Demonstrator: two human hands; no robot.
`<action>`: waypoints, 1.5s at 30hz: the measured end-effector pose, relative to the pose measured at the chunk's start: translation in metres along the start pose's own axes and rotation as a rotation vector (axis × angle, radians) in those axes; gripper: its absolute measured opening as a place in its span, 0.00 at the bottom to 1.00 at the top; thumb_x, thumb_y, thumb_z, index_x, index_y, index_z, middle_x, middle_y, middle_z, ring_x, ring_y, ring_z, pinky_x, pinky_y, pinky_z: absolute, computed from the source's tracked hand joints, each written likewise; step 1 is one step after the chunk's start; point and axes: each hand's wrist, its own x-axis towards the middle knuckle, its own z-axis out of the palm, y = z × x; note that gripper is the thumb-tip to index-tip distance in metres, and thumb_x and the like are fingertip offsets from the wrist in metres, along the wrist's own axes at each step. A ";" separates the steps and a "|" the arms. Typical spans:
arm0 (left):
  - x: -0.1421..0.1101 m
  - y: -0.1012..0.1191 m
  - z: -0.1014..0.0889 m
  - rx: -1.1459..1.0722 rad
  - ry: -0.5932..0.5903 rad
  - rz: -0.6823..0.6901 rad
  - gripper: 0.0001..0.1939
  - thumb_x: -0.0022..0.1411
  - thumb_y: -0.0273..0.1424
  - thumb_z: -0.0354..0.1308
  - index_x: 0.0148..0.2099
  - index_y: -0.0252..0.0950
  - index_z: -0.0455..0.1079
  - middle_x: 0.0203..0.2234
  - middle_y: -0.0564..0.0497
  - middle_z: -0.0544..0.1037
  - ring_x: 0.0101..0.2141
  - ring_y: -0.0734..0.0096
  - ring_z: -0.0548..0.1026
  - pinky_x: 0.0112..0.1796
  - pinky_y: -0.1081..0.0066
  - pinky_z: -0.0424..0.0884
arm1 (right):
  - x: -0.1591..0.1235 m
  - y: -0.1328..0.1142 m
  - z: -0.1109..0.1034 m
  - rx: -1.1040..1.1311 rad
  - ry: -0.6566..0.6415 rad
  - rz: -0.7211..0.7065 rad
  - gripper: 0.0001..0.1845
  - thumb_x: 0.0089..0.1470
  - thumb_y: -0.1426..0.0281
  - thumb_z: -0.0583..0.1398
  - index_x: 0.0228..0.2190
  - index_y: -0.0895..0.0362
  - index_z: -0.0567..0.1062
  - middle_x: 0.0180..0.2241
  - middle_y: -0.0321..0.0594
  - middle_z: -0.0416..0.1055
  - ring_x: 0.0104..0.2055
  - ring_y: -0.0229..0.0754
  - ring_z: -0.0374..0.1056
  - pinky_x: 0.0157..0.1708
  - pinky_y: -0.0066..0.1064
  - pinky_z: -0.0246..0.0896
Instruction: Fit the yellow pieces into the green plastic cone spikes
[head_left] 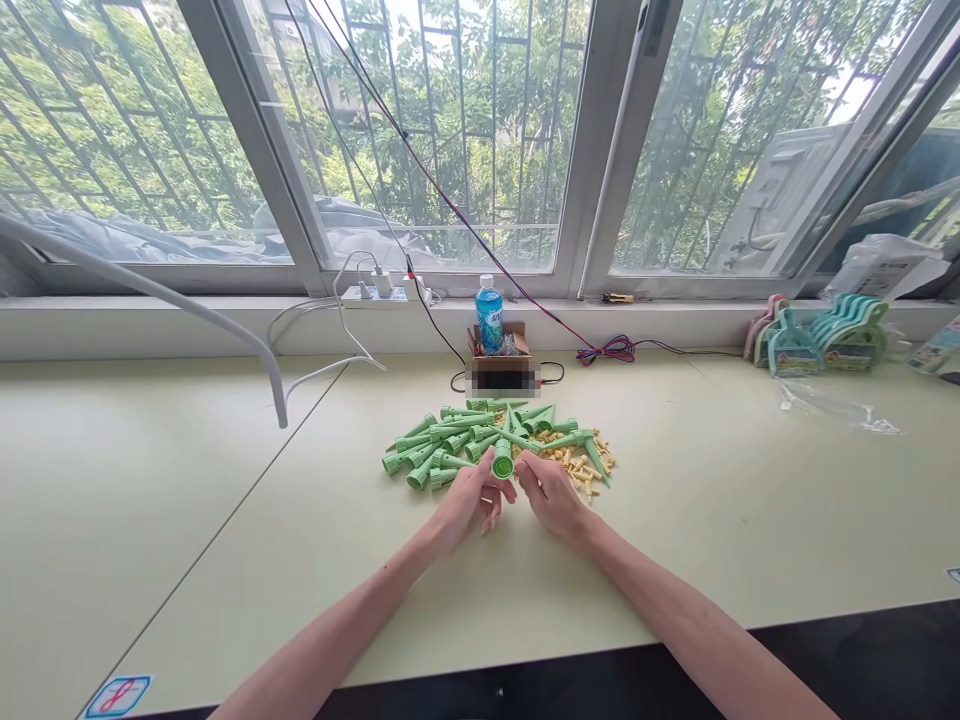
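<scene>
A green plastic cone-shaped spike [502, 462] is held by my left hand [466, 502], its round open end facing me and its tip pointing away. The thumb and fingers close around its left side, the lower fingers loosely curled. Just right of that open end, my right hand [555, 496] has thumb and forefinger pinched together; anything between them is too small or hidden to make out. Behind both hands lies a pile of similar green spikes [442, 440]. Small yellow pegs [581, 468] are heaped at its right, partly under some spikes.
A small cardboard box [517, 345] with a blue bottle [490, 318] stands behind the pile, near a blurred dark device [502, 380]. Coiled cable [606, 350] lies along the back. Plastic hangers [825, 335] stand at the far right. A white curved bar [225, 320] reaches in from the left.
</scene>
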 end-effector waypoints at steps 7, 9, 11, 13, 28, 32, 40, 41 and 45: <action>-0.001 0.001 -0.002 -0.093 -0.115 0.042 0.27 0.64 0.51 0.51 0.34 0.30 0.73 0.13 0.54 0.67 0.13 0.78 0.63 0.14 0.78 0.61 | 0.001 -0.001 -0.003 0.081 -0.018 0.036 0.20 0.69 0.61 0.45 0.25 0.54 0.60 0.21 0.32 0.60 0.21 0.35 0.53 0.24 0.27 0.50; -0.002 0.001 -0.003 -0.085 -0.131 0.068 0.22 0.64 0.49 0.54 0.35 0.32 0.70 0.14 0.55 0.68 0.14 0.78 0.64 0.15 0.78 0.62 | 0.001 -0.001 -0.004 0.084 -0.006 0.066 0.20 0.68 0.61 0.45 0.24 0.54 0.59 0.20 0.31 0.58 0.20 0.34 0.52 0.23 0.27 0.49; -0.003 0.002 -0.004 -0.052 -0.133 0.094 0.18 0.63 0.46 0.57 0.37 0.33 0.68 0.16 0.55 0.69 0.16 0.78 0.66 0.16 0.78 0.63 | 0.001 0.000 -0.004 0.077 0.003 0.093 0.21 0.68 0.60 0.46 0.23 0.54 0.57 0.18 0.29 0.55 0.19 0.34 0.50 0.22 0.27 0.47; -0.003 0.002 -0.004 0.002 -0.122 0.125 0.17 0.62 0.44 0.59 0.39 0.34 0.67 0.17 0.56 0.68 0.17 0.77 0.67 0.17 0.78 0.63 | 0.002 -0.001 -0.003 0.080 0.001 0.114 0.21 0.68 0.60 0.45 0.23 0.54 0.57 0.17 0.29 0.54 0.19 0.35 0.49 0.21 0.28 0.46; -0.003 -0.003 0.002 0.622 0.175 0.556 0.12 0.65 0.39 0.55 0.48 0.40 0.70 0.44 0.47 0.69 0.25 0.76 0.68 0.24 0.74 0.69 | 0.005 -0.003 -0.001 0.055 0.098 0.168 0.24 0.66 0.57 0.47 0.22 0.55 0.63 0.17 0.32 0.55 0.18 0.36 0.51 0.20 0.29 0.46; -0.003 -0.002 0.003 0.435 0.260 0.402 0.14 0.65 0.43 0.54 0.41 0.37 0.68 0.27 0.53 0.72 0.19 0.78 0.67 0.20 0.77 0.65 | 0.004 -0.002 -0.001 0.039 0.163 0.202 0.24 0.67 0.57 0.46 0.21 0.54 0.58 0.17 0.31 0.55 0.19 0.36 0.51 0.20 0.29 0.46; 0.000 0.003 0.001 -0.023 -0.067 0.042 0.36 0.63 0.56 0.47 0.18 0.31 0.68 0.18 0.49 0.70 0.14 0.79 0.66 0.14 0.77 0.60 | 0.000 0.003 -0.002 -0.045 0.070 0.031 0.23 0.68 0.58 0.44 0.22 0.54 0.56 0.20 0.31 0.53 0.20 0.35 0.50 0.23 0.28 0.47; 0.000 0.003 0.001 -0.039 -0.081 0.014 0.35 0.62 0.56 0.49 0.19 0.30 0.70 0.18 0.49 0.70 0.14 0.79 0.65 0.14 0.77 0.61 | 0.000 0.002 -0.002 -0.048 0.046 0.014 0.23 0.68 0.58 0.44 0.22 0.54 0.56 0.20 0.31 0.54 0.20 0.35 0.50 0.23 0.28 0.47; 0.000 0.002 0.000 -0.050 -0.099 -0.014 0.29 0.61 0.53 0.55 0.26 0.30 0.73 0.14 0.52 0.69 0.13 0.79 0.64 0.15 0.78 0.61 | 0.001 -0.002 -0.004 -0.037 -0.007 -0.004 0.23 0.69 0.61 0.45 0.23 0.55 0.60 0.21 0.32 0.59 0.21 0.35 0.52 0.24 0.28 0.49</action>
